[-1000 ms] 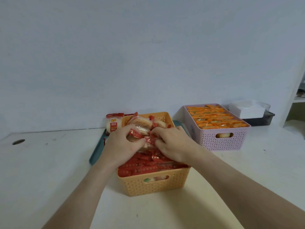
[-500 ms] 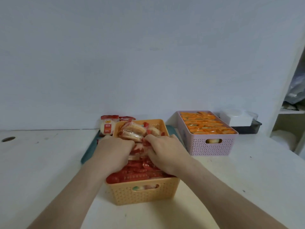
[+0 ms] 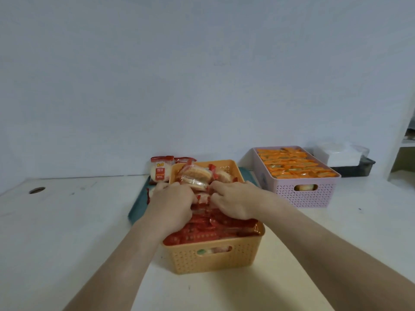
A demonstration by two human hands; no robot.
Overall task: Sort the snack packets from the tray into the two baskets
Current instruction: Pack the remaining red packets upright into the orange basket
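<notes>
An orange basket (image 3: 215,259) stands in front of me, packed with red snack packets (image 3: 202,234). Both hands are inside it. My left hand (image 3: 171,204) and my right hand (image 3: 235,202) curl their fingers round a bunch of red packets (image 3: 196,176) at the basket's far half; the fingertips are hidden among the wrappers. A pink basket (image 3: 310,194) at the right is full of orange packets (image 3: 292,163). Behind the orange basket lies a teal tray (image 3: 137,209), with a red packet (image 3: 160,170) standing at its far left.
A black container (image 3: 357,168) with a white lid sits behind the pink basket. A shelf unit (image 3: 404,158) rises at the far right. The white table has a round cable hole (image 3: 37,190) at the left. A pale wall closes the back.
The view has tilted and shifted, so the baskets sit a little lower and further right in the frame. Both hands stay on the packets in the orange basket, pressed slightly lower.
</notes>
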